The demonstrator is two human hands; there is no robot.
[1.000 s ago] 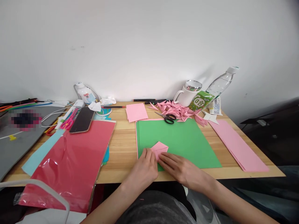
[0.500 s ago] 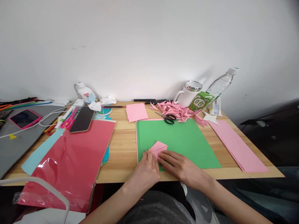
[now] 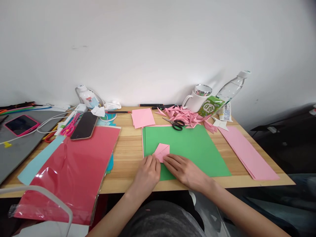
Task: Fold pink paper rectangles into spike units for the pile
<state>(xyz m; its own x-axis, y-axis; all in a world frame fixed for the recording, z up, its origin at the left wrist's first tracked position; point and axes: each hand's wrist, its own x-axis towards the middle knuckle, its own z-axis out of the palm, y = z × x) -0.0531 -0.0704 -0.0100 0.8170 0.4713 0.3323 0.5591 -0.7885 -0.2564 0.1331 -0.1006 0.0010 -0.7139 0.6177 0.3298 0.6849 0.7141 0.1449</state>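
A partly folded piece of pink paper (image 3: 162,151) lies on a stack of green sheets (image 3: 195,148), with crease lines across its face. My left hand (image 3: 148,171) has its fingers curled together at the paper's lower left edge, pinching it. On the lower right edge, the fingers of my right hand (image 3: 181,168) press together and hold the paper; its thumb is hidden. Black-handled scissors (image 3: 177,125) rest at the back edge of the green sheets. Behind them is a heap of folded pink paper pieces (image 3: 182,116).
Square pink sheets (image 3: 143,118) lie at the back, long pink strips (image 3: 248,153) at the right. A white mug (image 3: 197,98), a green carton (image 3: 210,106) and a water bottle (image 3: 233,87) stand by the wall. A red folder (image 3: 74,171) and a phone (image 3: 84,126) are left.
The pink paper has turned slightly and shifted a little left and away from me. Both hands have moved with it, still at its lower edges. The camera view has shifted slightly.
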